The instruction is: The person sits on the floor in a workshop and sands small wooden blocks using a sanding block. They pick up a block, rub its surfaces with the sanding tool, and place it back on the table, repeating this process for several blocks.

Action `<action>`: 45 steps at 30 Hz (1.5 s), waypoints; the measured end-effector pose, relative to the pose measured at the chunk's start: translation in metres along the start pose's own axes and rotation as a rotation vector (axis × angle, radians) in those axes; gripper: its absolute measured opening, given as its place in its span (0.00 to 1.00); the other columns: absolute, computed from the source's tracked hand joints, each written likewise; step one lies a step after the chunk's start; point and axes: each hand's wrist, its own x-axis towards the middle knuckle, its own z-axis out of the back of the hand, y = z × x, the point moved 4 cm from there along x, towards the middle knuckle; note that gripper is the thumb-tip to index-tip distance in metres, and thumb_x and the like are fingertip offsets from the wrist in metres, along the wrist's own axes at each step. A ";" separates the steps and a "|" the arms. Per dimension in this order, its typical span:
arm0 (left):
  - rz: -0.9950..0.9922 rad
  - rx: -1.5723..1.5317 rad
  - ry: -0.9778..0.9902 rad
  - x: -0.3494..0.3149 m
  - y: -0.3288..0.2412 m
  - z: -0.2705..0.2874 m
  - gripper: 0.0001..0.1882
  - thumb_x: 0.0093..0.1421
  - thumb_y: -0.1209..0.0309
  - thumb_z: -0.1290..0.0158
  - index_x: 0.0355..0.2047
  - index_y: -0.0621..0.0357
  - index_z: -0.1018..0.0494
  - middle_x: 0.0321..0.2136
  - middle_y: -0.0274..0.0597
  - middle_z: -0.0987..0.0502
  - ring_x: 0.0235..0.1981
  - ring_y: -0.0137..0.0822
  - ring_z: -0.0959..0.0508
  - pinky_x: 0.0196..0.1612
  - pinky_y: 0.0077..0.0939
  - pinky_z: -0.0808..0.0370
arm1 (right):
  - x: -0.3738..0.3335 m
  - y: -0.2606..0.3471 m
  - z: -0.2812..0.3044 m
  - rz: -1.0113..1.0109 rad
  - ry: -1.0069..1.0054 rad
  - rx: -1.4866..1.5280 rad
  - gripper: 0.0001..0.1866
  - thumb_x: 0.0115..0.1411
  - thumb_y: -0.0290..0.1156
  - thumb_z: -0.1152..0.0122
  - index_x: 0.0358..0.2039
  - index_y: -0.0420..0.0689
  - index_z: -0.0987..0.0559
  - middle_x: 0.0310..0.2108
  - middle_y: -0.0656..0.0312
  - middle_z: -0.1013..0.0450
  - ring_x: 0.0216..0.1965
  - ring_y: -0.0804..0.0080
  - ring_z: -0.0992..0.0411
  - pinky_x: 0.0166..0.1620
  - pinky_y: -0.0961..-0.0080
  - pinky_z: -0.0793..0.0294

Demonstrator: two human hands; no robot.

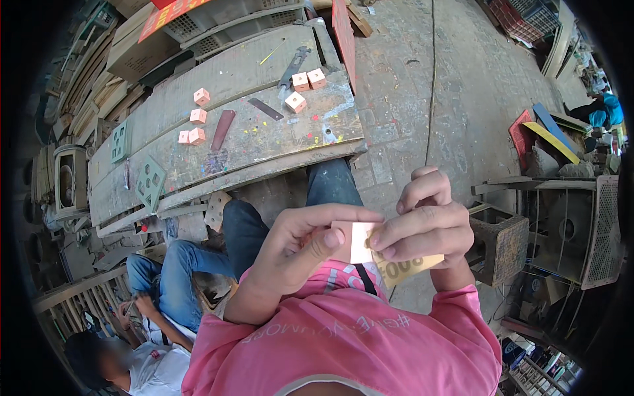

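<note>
Here, just below the middle of the frame, you hold a small pink block [353,241] between both hands, above your pink shirt: your left hand [300,244] comes in from the left with its fingers [330,239] pinching the block's left side. Your right hand [429,224] closes from the right, its fingers pressing a strip of yellowish sandpaper [403,267] against the block's right face, the strip's long axis running out to the lower right. Further off, in the upper left, more pink blocks [197,135] lie scattered on the paint-spattered bench [277,142], and another person [152,343] sits at the lower left.
</note>
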 end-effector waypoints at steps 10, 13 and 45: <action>-0.060 0.079 -0.005 0.004 -0.005 -0.003 0.25 0.66 0.62 0.52 0.49 0.77 0.31 0.43 0.54 0.24 0.46 0.36 0.23 0.50 0.28 0.28 | -0.012 -0.001 0.003 -0.059 -0.230 0.054 0.11 0.48 0.36 0.34 0.31 0.44 0.19 0.36 0.64 0.20 0.33 0.70 0.38 0.37 0.78 0.37; -0.039 0.069 0.011 0.004 -0.005 -0.003 0.27 0.66 0.61 0.52 0.50 0.80 0.34 0.46 0.59 0.25 0.48 0.40 0.24 0.52 0.32 0.28 | -0.011 0.001 -0.003 -0.050 -0.175 0.024 0.12 0.48 0.36 0.34 0.32 0.45 0.19 0.36 0.64 0.20 0.34 0.70 0.38 0.37 0.78 0.37; -0.172 0.049 -0.182 0.004 0.014 0.000 0.18 0.71 0.63 0.71 0.37 0.62 0.36 0.32 0.48 0.30 0.30 0.27 0.32 0.35 0.20 0.33 | -0.011 0.016 -0.027 -0.201 -0.020 -0.147 0.11 0.46 0.35 0.36 0.32 0.48 0.17 0.36 0.69 0.20 0.33 0.73 0.36 0.38 0.74 0.42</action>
